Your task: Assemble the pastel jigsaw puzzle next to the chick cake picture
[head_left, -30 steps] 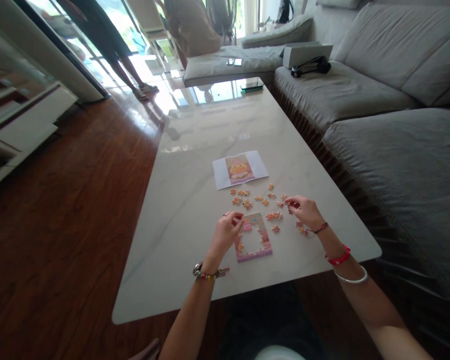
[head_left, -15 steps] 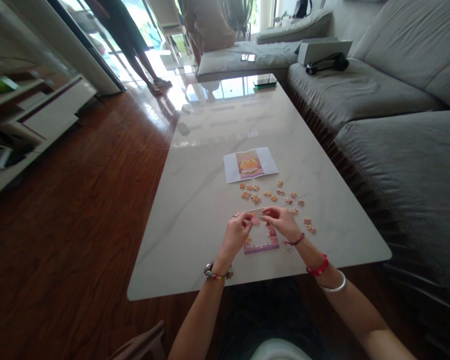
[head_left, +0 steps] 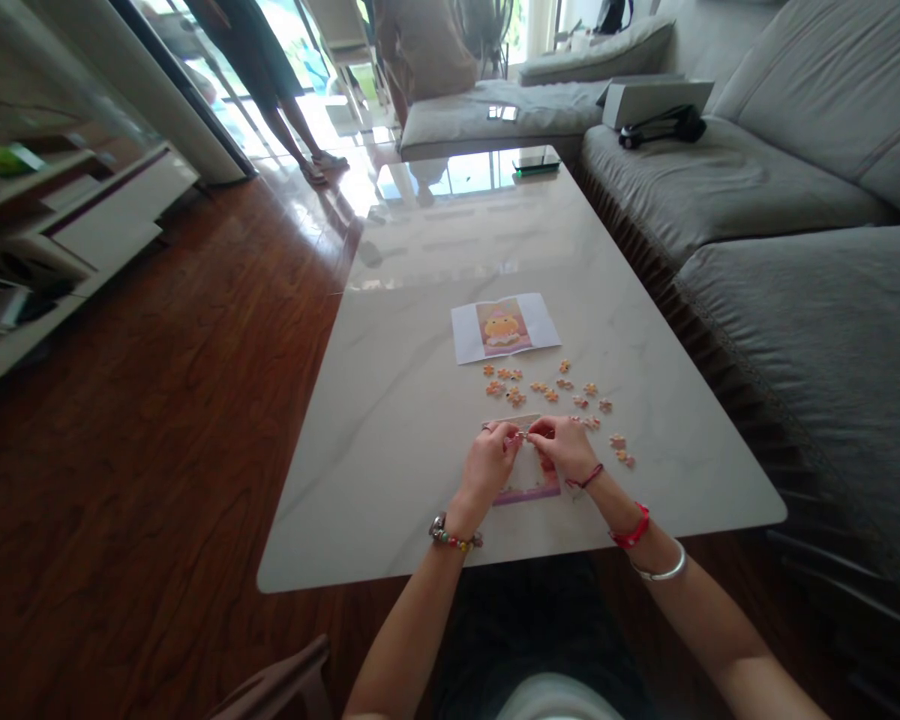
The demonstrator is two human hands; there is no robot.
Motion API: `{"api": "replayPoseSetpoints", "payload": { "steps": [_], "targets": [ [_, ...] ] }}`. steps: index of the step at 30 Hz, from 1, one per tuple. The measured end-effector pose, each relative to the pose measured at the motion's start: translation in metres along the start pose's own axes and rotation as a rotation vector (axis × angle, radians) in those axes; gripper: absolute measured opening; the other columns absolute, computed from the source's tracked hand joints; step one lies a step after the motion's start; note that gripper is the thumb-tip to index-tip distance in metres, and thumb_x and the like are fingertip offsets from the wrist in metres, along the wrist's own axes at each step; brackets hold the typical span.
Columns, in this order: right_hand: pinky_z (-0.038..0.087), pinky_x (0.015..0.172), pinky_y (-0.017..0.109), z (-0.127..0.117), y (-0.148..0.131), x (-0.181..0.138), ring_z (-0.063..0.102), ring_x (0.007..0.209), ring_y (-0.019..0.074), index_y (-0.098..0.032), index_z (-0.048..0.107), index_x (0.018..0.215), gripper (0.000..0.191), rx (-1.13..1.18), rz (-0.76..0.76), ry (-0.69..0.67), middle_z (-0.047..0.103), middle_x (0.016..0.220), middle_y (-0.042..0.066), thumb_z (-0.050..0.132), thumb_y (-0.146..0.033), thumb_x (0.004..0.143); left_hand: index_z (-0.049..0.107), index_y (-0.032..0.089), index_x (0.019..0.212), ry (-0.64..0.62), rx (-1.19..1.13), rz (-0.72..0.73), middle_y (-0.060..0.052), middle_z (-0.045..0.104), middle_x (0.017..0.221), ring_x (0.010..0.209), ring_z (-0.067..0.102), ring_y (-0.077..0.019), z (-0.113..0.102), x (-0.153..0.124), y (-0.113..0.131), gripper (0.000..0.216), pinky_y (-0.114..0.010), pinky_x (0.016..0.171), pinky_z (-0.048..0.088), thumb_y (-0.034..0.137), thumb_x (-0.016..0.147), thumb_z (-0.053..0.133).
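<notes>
My left hand (head_left: pixel 490 462) and my right hand (head_left: pixel 564 446) meet over a small pink-framed jigsaw puzzle (head_left: pixel 529 486) near the front edge of the marble table (head_left: pixel 420 330). Both hands have fingers pinched together at the puzzle's top edge, on a small puzzle piece too small to see clearly. Several loose orange puzzle pieces (head_left: pixel 547 390) lie scattered just beyond the hands. A reference picture (head_left: pixel 504 327) of an orange figure on white paper lies farther back.
A grey sofa (head_left: pixel 795 270) runs along the right side. A phone (head_left: pixel 536 162) rests at the table's far end. A box and black device (head_left: pixel 656 110) sit on the sofa. Two people's legs (head_left: pixel 300 130) stand on the wooden floor at the back left. Shelves (head_left: pixel 37 230) stand left.
My right hand came left from the loose pieces to the puzzle frame and now meets the left hand above it. The view shifted slightly.
</notes>
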State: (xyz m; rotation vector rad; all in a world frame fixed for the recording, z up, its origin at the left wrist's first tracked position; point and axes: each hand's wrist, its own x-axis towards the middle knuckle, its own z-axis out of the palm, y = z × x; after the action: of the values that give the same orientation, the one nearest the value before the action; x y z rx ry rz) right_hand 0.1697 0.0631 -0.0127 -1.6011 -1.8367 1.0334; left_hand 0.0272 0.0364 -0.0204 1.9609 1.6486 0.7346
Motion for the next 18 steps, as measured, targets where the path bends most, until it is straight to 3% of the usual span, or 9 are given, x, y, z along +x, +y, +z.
{"api": "replayPoseSetpoints", "payload": {
  "steps": [5, 10, 18],
  "targets": [
    [0.041, 0.056, 0.021, -0.006, -0.001, 0.001, 0.058, 0.061, 0.0121, -0.017, 0.065, 0.069, 0.012, -0.143, -0.031, -0.031, 0.066, 0.066, 0.002, 0.053, -0.022, 0.067, 0.056, 0.019, 0.087, 0.017, 0.047, 0.006, -0.004, 0.053, 0.088, 0.076, 0.053, -0.0114, 0.003, -0.005, 0.0, 0.017, -0.025, 0.072, 0.044, 0.023, 0.081, 0.04],
    [0.039, 0.056, 0.021, -0.008, -0.003, 0.003, 0.057, 0.062, 0.0121, -0.018, 0.065, 0.07, 0.014, -0.262, -0.034, -0.049, 0.066, 0.068, 0.003, 0.052, -0.022, 0.069, 0.052, 0.019, 0.099, -0.013, 0.099, 0.147, -0.006, 0.05, 0.095, 0.084, 0.05, -0.0121, 0.008, -0.018, -0.002, 0.024, -0.026, 0.077, 0.044, 0.018, 0.083, 0.034],
    [0.037, 0.06, 0.023, -0.001, -0.006, 0.003, 0.055, 0.064, 0.0136, -0.016, 0.062, 0.067, 0.013, -0.451, -0.115, -0.019, 0.063, 0.069, 0.005, 0.051, -0.02, 0.072, 0.044, 0.013, 0.112, -0.079, 0.39, 0.236, -0.01, 0.049, 0.101, 0.092, 0.046, -0.0173, 0.007, -0.023, 0.003, 0.034, -0.033, 0.084, 0.041, 0.008, 0.079, 0.035]
  ]
}}
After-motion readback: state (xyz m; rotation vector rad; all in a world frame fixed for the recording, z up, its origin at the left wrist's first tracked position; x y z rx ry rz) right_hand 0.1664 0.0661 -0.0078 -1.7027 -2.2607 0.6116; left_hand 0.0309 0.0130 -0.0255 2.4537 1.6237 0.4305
